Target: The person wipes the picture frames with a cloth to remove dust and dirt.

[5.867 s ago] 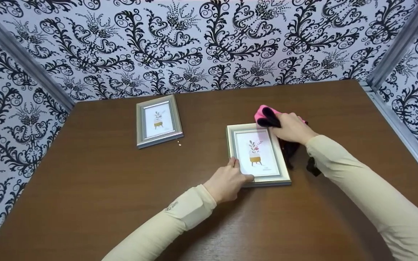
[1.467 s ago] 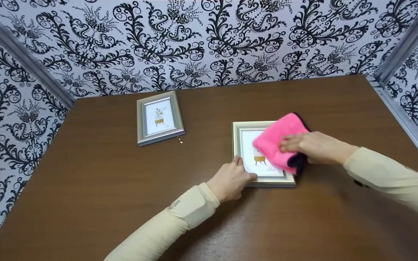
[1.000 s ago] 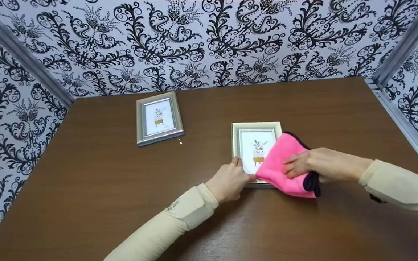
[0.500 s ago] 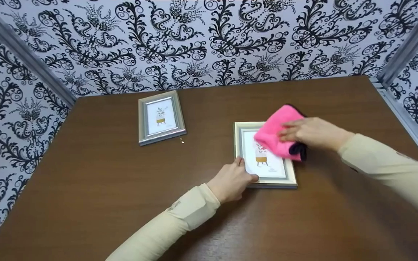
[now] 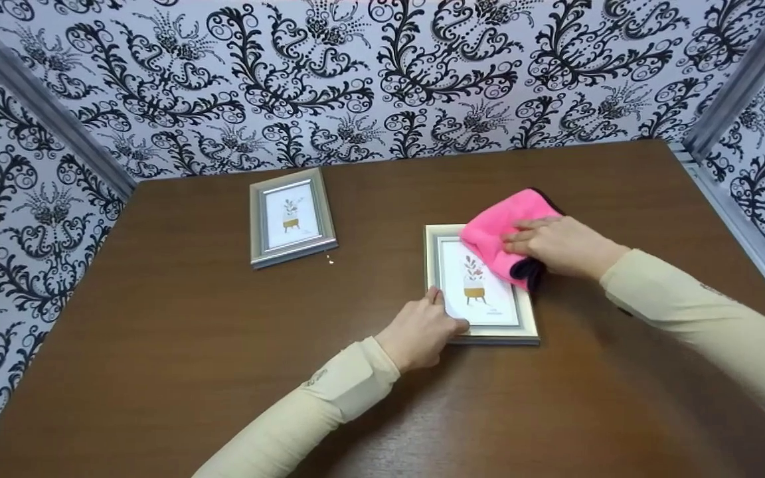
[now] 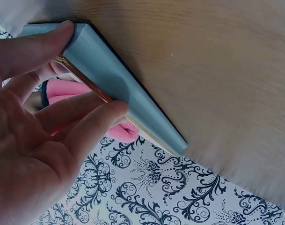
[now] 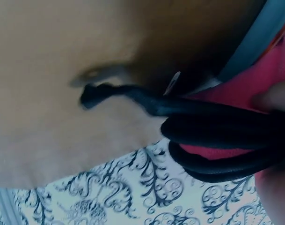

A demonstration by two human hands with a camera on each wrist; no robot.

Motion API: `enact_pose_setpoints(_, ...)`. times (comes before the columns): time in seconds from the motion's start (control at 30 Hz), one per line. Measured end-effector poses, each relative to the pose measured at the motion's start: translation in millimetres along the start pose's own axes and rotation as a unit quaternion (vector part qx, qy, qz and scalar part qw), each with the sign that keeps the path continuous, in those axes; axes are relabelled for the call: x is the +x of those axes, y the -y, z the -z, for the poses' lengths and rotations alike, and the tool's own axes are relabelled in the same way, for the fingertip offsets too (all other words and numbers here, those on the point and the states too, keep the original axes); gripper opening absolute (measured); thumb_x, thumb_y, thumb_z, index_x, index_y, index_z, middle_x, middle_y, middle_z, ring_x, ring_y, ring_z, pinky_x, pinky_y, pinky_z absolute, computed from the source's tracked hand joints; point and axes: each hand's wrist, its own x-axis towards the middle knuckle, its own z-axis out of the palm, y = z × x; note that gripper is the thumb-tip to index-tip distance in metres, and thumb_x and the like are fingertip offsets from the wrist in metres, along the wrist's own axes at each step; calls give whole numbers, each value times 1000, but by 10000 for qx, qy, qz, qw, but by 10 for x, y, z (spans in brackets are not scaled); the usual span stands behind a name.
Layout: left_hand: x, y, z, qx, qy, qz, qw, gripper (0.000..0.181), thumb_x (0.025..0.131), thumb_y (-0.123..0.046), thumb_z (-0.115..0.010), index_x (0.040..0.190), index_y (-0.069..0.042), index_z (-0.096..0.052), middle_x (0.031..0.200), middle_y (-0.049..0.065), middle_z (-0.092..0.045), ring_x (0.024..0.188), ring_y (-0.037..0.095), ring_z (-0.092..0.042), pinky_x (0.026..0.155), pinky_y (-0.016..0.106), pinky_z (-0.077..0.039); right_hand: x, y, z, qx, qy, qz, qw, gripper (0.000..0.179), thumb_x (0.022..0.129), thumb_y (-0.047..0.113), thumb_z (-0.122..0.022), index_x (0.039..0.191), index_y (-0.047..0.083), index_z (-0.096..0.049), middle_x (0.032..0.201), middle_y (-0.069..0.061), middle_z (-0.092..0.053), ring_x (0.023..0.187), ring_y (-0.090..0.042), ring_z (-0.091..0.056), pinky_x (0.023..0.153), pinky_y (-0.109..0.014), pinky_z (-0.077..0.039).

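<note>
A pale gold picture frame (image 5: pixel 527 312) lies face up right of centre, its picture a plant in a yellow-based pot. My left hand (image 5: pixel 419 335) holds its near left corner; in the left wrist view the thumb and fingers sit on two edges of the frame (image 6: pixel 109 70). With my right hand (image 5: pixel 565 245) I grip a folded pink cloth (image 5: pixel 502 226) with dark edging, fingers spread over its top. The cloth covers the frame's far right corner. Dark folds of the cloth (image 7: pixel 217 131) stick out past the hand in the right wrist view.
A second, similar picture frame (image 5: pixel 256 219) lies at the back left of the brown table (image 5: pixel 190 318), with small pale crumbs (image 5: pixel 330 261) near its lower corner. Patterned walls (image 5: pixel 382 79) rise behind and at both sides.
The right hand has slid the cloth back and forth over the frame's right side, down to its near corner, then back up to the far corner. The left hand keeps its hold.
</note>
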Motion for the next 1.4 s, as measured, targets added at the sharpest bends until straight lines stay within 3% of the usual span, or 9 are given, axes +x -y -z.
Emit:
enact_pose_setpoints(0.23,-3,19,1,-72,-48,-15,10000,21,72,-11,-74,90,-21,-69,86,13,-63,93,29,-59,59,34,-55,-199,334,74,225,-66,433,9988,34,79,0,-74,112,8,-72,116,-10,-67,110,-34,-61,84,-48,-52)
enact_pose_setpoints(0.4,1,29,-7,-153,-91,-28,9998,23,72,-10,-74,90,-22,-69,85,12,-63,91,27,-58,59,34,-55,-330,521,163,407,191,842,9954,39,76,3,-78,114,10,-72,115,-6,-68,110,-29,-62,85,-45,-52)
enact_pose_setpoints(0.57,-26,48,-38,-407,-262,-15,9988,24,73,-8,-73,92,-22,-70,84,12,-61,87,24,-56,60,33,-54,-382,618,220,682,355,836,9935,42,75,8,-81,115,14,-72,114,-2,-69,112,-26,-61,87,-45,-52)
enact_pose_setpoints(0.7,-60,66,-60,-474,-416,10,9980,22,74,-8,-73,91,-20,-69,81,10,-58,82,23,-56,58,34,-54,-353,703,177,740,54,285,9968,35,78,5,-77,113,10,-72,113,-6,-69,111,-30,-61,86,-48,-52)
enact_pose_setpoints(0.83,-65,71,-68,-395,-444,13,9982,20,75,-8,-72,91,-19,-68,83,11,-58,82,23,-56,57,35,-55,-282,799,89,659,-348,-639,9952,43,71,-5,-69,114,1,-69,115,-14,-67,109,-38,-60,81,-52,-52)
enact_pose_setpoints(1.0,-39,54,-67,-352,-315,-25,9989,23,76,-8,-73,94,-20,-69,87,12,-59,85,23,-55,59,34,-56,-101,760,6,941,-355,-1671,9808,46,73,-5,-66,119,-6,-63,120,-22,-62,114,-45,-54,84,-57,-49)
enact_pose_setpoints(1.17,-34,51,-52,-369,-210,-63,9991,23,76,-6,-72,94,-20,-69,90,14,-60,87,24,-56,59,35,-56,139,579,18,1376,-119,-2176,9662,47,76,-3,-68,122,-10,-58,126,-27,-57,118,-48,-50,92,-58,-44)
enact_pose_setpoints(1.3,-33,51,-62,-349,-206,-69,9992,23,76,-6,-72,94,-20,-69,92,15,-60,88,25,-57,58,35,-56,308,556,44,1507,-69,-2489,9567,28,78,-2,-68,105,-10,-62,106,-25,-64,98,-43,-59,82,-54,-50)
enact_pose_setpoints(1.4,-44,52,-63,-295,-271,-77,9992,23,76,-5,-72,94,-20,-68,94,16,-60,92,26,-58,58,35,-57,451,610,64,1490,-140,-2677,9518,15,78,2,-70,89,-5,-62,84,-19,-63,78,-37,-61,67,-50,-52)
